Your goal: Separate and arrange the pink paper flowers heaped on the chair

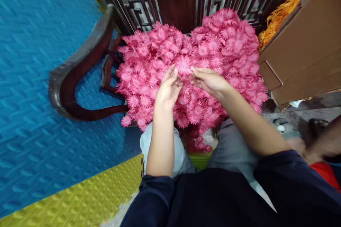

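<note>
The larger pink paper-like flower [183, 64] is between the two hands, face up over the heaped pink flowers [160, 48]. It is roundish, with petals fanning evenly, so I can make out no long axis. From the left hand [168, 87], whose fingertips are narrowly set beside the petal rim, its centre lies toward two o'clock; whether they grip it, I can't tell. From the right hand [210, 82] it lies toward ten o'clock, and those fingers look pinched on the opposite rim. Neither hand is plainly nearer.

Further out from the flower, a carved wooden panel [176, 0] stands at twelve o'clock, and a curved wooden armrest [62, 92] reaches round at nine. Toward three is a cardboard box [306, 42], with orange material [282, 14] showing at two. Another person's arm [326, 138] comes in around four.
</note>
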The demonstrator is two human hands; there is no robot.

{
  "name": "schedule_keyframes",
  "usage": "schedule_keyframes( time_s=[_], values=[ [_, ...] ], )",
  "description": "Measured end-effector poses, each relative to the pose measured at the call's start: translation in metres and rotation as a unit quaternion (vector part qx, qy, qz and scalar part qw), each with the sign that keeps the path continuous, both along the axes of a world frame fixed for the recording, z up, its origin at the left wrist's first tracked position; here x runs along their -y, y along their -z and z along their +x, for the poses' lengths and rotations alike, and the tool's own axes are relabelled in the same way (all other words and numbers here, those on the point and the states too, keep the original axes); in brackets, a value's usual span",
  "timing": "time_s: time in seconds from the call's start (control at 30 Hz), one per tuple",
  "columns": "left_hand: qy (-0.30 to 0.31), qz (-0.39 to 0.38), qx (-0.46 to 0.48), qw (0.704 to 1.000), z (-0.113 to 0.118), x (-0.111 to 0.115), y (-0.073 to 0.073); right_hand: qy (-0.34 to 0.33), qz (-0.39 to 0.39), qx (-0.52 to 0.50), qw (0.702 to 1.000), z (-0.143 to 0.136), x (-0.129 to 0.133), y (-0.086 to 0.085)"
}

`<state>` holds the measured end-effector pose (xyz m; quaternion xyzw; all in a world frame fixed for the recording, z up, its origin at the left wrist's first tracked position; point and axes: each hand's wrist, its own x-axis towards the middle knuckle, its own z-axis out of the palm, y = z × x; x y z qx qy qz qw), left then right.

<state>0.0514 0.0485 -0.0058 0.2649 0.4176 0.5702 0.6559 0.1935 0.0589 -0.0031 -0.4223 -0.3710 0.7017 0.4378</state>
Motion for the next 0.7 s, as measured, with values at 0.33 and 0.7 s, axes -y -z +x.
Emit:
schedule_keyframes(
  time_s=[0.33, 0.7],
  values=[
    [0.007, -0.033, 0.086, 0.996, 0.005, 0.000, 0.005, 0.061, 0.070, 0.102, 0.990, -0.001, -0.005, 0.008],
    [-0.063, 0.064, -0.051, 0.995, 0.004, -0.006, 0.025, 0.110, 0.421, 0.399, 0.807, -0.003, 0.002, 0.010]
  ],
)
